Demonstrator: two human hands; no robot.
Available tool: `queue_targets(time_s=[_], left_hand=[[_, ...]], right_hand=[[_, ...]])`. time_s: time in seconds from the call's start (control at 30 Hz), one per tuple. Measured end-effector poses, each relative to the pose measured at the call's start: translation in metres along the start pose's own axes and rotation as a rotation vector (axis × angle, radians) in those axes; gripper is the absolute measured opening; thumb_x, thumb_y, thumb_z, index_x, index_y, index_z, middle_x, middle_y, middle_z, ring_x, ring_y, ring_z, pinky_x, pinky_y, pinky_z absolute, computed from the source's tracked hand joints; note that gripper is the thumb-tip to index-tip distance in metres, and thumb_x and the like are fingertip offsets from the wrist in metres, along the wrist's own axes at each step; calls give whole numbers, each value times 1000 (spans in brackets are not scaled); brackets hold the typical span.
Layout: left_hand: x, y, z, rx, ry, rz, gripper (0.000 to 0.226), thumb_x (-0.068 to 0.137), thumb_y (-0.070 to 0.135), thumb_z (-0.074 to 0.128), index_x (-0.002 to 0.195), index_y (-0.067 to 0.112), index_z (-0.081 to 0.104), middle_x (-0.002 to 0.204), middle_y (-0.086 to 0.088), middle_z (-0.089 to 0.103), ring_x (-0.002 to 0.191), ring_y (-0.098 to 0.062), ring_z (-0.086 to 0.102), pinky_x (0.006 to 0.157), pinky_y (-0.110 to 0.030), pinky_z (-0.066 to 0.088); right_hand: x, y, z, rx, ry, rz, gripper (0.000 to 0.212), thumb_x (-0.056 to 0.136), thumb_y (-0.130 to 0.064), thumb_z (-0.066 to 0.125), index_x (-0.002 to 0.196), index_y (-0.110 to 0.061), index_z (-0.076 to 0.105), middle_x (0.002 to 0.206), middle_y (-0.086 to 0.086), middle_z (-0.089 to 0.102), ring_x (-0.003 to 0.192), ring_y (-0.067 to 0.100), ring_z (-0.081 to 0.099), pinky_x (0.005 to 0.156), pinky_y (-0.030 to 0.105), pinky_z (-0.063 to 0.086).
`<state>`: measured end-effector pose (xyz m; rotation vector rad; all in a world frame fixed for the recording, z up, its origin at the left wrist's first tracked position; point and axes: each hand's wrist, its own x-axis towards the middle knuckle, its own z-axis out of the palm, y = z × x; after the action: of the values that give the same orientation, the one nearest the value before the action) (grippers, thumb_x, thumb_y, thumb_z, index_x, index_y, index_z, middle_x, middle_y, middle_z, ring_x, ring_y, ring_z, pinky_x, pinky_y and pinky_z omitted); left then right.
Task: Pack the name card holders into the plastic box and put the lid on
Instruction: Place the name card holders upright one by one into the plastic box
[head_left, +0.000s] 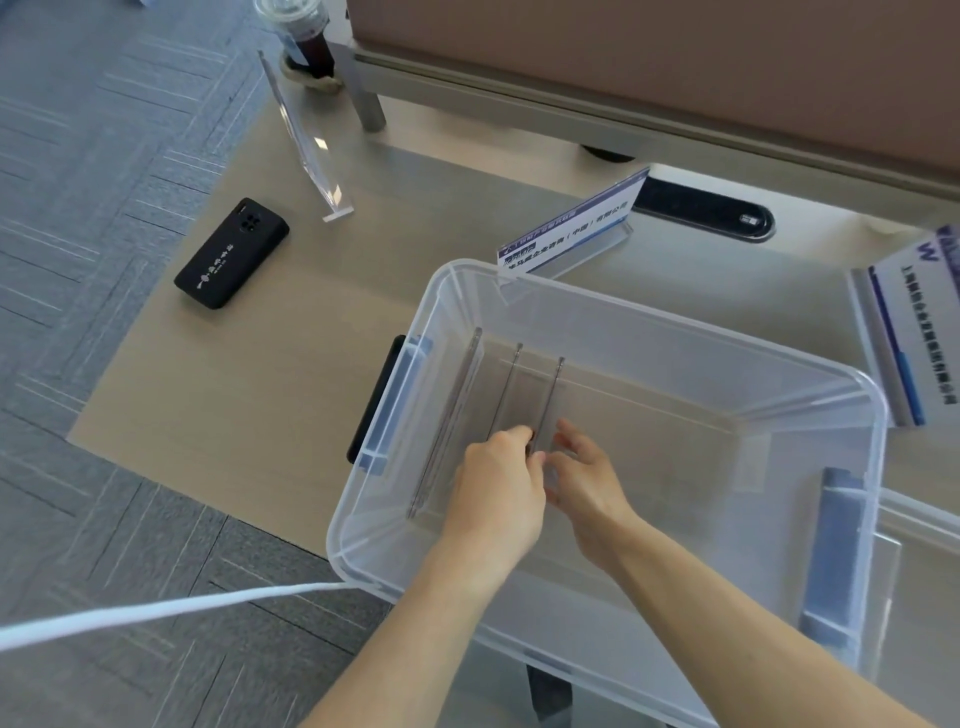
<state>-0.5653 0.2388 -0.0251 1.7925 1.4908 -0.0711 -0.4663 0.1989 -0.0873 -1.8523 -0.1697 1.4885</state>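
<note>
A clear plastic box stands on the desk. Three clear card holders stand on edge at its left end: one by the wall, a middle one and a right one. My left hand pinches the near end of the middle holder. My right hand has its fingers spread against the near end of the right holder. Outside the box are an empty clear holder, a holder with a printed card behind the box, and another printed one at the right.
A black phone lies on the desk at the left. A lidded drink cup stands at the far left corner. A clear lid lies under the box at the right. A white cable crosses the floor side. The desk edge runs along the left.
</note>
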Motion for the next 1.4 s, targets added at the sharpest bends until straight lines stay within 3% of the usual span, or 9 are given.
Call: queue_targets(time_s=[0.1, 0.27, 0.4, 0.53, 0.9, 1.03, 1.13, 1.2, 1.4], left_hand=[[-5, 8, -8, 26, -10, 3, 50, 103, 38, 51, 148, 15, 50, 131, -13, 67, 126, -32, 60, 100, -40, 52], [-5, 63, -52, -48, 87, 144, 45, 99, 45, 48, 135, 21, 63, 124, -4, 74, 120, -25, 66, 101, -41, 53], [3, 156, -89, -328, 88, 312, 28, 102, 34, 57, 121, 20, 71, 116, 5, 76, 113, -10, 68, 103, -31, 51], [20, 246, -82, -441, -16, 414, 11, 101, 30, 60, 98, 28, 70, 101, 9, 76, 104, -11, 70, 98, -30, 51], [102, 322, 50, -56, -274, 289, 26, 101, 15, 43, 113, 27, 63, 101, -3, 56, 83, -25, 49, 74, -29, 41], [133, 323, 75, 85, -354, 256, 25, 98, 9, 42, 104, 30, 53, 103, -2, 51, 85, -25, 46, 75, -29, 35], [162, 333, 91, 30, -374, 252, 40, 102, 18, 47, 140, 26, 54, 140, 4, 54, 124, -27, 56, 101, -30, 42], [177, 340, 106, 37, -406, 272, 48, 103, 21, 49, 151, 22, 45, 158, 3, 45, 141, -24, 46, 116, -34, 36], [207, 343, 149, -21, -422, 254, 64, 97, 20, 63, 155, 22, 38, 160, 7, 42, 142, -18, 47, 118, -37, 37]], right_hand=[[-4, -3, -3, -33, 1, -21, 62, 99, -10, 48, 157, -22, 28, 159, 3, 37, 140, 21, 43, 114, 47, 42], [-47, -44, -27, -165, 93, -319, 58, 97, -26, 59, 151, -23, 39, 148, -3, 48, 128, 11, 51, 108, 35, 45], [-95, -107, -79, -176, 208, -620, 47, 98, -19, 61, 143, -25, 50, 133, -10, 59, 121, 3, 57, 87, 4, 45], [-125, -150, -161, -95, 446, -784, 37, 98, -12, 59, 133, -24, 57, 116, -13, 65, 107, 0, 63, 83, 8, 48], [-80, -97, -342, 25, 797, -472, 43, 88, -14, 73, 129, -14, 59, 114, 0, 66, 106, 17, 65, 99, 39, 52], [-44, -78, -355, 10, 754, -369, 58, 79, -17, 83, 131, -16, 57, 118, 0, 65, 109, 17, 63, 92, 32, 52], [-15, -72, -353, -18, 729, -356, 64, 72, -18, 88, 129, -20, 59, 114, -5, 65, 106, 13, 62, 93, 32, 54], [5, -68, -353, -55, 753, -366, 57, 74, -17, 86, 125, -20, 61, 107, -6, 67, 100, 11, 63, 89, 30, 55], [34, -54, -370, -132, 842, -387, 18, 85, -7, 73, 98, -20, 74, 85, -7, 73, 79, -7, 65, 72, 3, 48]])
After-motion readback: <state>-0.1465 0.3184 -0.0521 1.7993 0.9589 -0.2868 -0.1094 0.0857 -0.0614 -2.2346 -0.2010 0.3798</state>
